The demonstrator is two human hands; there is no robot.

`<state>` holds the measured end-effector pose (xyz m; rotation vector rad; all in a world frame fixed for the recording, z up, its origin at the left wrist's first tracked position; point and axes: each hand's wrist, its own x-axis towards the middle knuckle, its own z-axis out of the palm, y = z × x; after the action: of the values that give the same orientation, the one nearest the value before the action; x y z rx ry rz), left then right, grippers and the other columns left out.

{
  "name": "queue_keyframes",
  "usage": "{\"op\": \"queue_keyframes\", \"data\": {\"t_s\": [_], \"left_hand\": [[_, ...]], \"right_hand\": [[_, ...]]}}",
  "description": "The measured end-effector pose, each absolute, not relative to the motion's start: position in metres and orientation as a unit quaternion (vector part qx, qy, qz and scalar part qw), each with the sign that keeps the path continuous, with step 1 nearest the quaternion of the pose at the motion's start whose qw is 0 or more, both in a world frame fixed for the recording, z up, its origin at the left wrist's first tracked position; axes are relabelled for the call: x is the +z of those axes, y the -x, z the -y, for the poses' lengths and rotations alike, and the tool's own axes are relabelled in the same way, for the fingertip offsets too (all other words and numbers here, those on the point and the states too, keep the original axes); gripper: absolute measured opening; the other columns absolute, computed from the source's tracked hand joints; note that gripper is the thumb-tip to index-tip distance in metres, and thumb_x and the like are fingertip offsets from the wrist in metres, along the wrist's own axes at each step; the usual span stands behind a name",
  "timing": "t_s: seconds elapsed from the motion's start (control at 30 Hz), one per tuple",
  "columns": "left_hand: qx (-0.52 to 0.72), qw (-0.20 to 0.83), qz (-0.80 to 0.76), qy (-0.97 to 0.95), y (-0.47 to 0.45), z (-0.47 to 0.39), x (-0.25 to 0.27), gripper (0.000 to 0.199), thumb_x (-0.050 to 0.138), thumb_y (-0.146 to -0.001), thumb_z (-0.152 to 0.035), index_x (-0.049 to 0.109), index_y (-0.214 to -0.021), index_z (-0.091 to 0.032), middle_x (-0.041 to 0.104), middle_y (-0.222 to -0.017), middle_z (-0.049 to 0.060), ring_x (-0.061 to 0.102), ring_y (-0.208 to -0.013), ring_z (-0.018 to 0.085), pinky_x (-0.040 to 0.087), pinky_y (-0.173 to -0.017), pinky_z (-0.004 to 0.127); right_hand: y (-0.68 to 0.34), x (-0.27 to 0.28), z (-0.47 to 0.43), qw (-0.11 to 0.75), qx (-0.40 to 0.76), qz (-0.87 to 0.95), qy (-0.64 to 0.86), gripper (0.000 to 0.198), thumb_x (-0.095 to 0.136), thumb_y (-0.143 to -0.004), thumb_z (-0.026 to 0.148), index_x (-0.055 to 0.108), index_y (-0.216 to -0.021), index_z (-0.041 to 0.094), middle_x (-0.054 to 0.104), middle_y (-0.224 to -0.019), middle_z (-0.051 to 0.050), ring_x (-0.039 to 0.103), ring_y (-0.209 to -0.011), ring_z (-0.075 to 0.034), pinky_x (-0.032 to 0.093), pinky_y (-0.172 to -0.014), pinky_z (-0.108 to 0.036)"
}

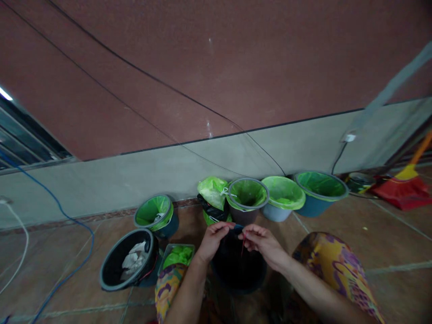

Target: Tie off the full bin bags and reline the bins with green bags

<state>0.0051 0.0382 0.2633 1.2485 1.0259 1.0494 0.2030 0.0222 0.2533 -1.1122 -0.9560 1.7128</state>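
Note:
Between my knees stands a bucket with a black inside (238, 274), probably a bag lining it. My left hand (214, 238) is closed at the bucket's far rim, thumb and fingers pinched on a bit of red string. My right hand (263, 243) is closed in a pinch a little to the right, and a thin red string (242, 247) hangs from its fingertips over the bucket's opening. A short stretch of blue rim shows between the two hands. Whether the red bits form one string I cannot tell.
Along the wall stand several green-lined buckets (248, 207) and a tied green bag (213, 191). At left are a black-lined bucket holding white waste (113, 274) and a container of green bags (178, 255). A blue cable (62, 207) crosses the left floor; a red dustpan (401, 191) lies right.

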Motion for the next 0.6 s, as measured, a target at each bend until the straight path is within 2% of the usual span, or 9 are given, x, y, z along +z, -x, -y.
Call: {"op": "queue_keyframes", "data": {"t_s": [0.17, 0.3, 0.43, 0.5, 0.6], "left_hand": [[0.455, 0.579, -0.426, -0.527, -0.008, -0.042, 0.274, 0.038, 0.069, -0.081, -0.049, 0.077, -0.097, -0.015, 0.076, -0.108, 0.011, 0.068, -0.106, 0.024, 0.047, -0.102, 0.038], [0.433, 0.576, -0.421, -0.551, -0.008, -0.046, 0.278, 0.036, 0.071, -0.081, -0.047, 0.077, -0.095, -0.015, 0.077, -0.099, 0.009, 0.069, -0.094, 0.022, 0.050, -0.095, 0.036], [0.441, 0.521, -0.421, -0.597, -0.013, -0.047, 0.280, 0.031, 0.070, -0.082, -0.046, 0.078, -0.090, -0.017, 0.077, -0.099, 0.009, 0.068, -0.098, 0.022, 0.049, -0.099, 0.037], [0.436, 0.508, -0.409, -0.620, -0.016, -0.048, 0.281, 0.030, 0.070, -0.083, -0.044, 0.079, -0.090, -0.017, 0.076, -0.104, 0.009, 0.067, -0.102, 0.023, 0.048, -0.100, 0.037], [0.419, 0.504, -0.408, -0.636, -0.015, -0.051, 0.274, 0.027, 0.070, -0.082, -0.042, 0.078, -0.088, -0.017, 0.075, -0.106, 0.010, 0.067, -0.101, 0.023, 0.048, -0.098, 0.036]], "right_hand": [[-0.200, 0.265, -0.027, 0.447, 0.647, 0.359, 0.502, 0.043, 0.080, -0.064, 0.053, 0.060, -0.080, 0.019, 0.062, -0.060, 0.003, 0.050, -0.046, -0.007, 0.039, -0.046, -0.020], [-0.195, 0.266, -0.031, 0.440, 0.640, 0.431, 0.459, 0.047, 0.075, -0.068, 0.057, 0.061, -0.091, 0.018, 0.060, -0.060, 0.004, 0.050, -0.046, -0.008, 0.038, -0.046, -0.021], [-0.182, 0.254, -0.030, 0.382, 0.650, 0.457, 0.473, 0.056, 0.073, -0.069, 0.052, 0.057, -0.111, 0.018, 0.058, -0.056, 0.007, 0.049, -0.044, -0.009, 0.037, -0.044, -0.021], [-0.171, 0.246, -0.030, 0.364, 0.653, 0.487, 0.452, 0.049, 0.069, -0.074, 0.045, 0.056, -0.113, 0.018, 0.059, -0.058, 0.006, 0.049, -0.043, -0.010, 0.036, -0.043, -0.021], [-0.157, 0.235, -0.031, 0.350, 0.645, 0.514, 0.444, 0.026, 0.062, -0.080, 0.041, 0.060, -0.091, 0.018, 0.056, -0.056, 0.005, 0.045, -0.041, -0.008, 0.032, -0.041, -0.020]]}}
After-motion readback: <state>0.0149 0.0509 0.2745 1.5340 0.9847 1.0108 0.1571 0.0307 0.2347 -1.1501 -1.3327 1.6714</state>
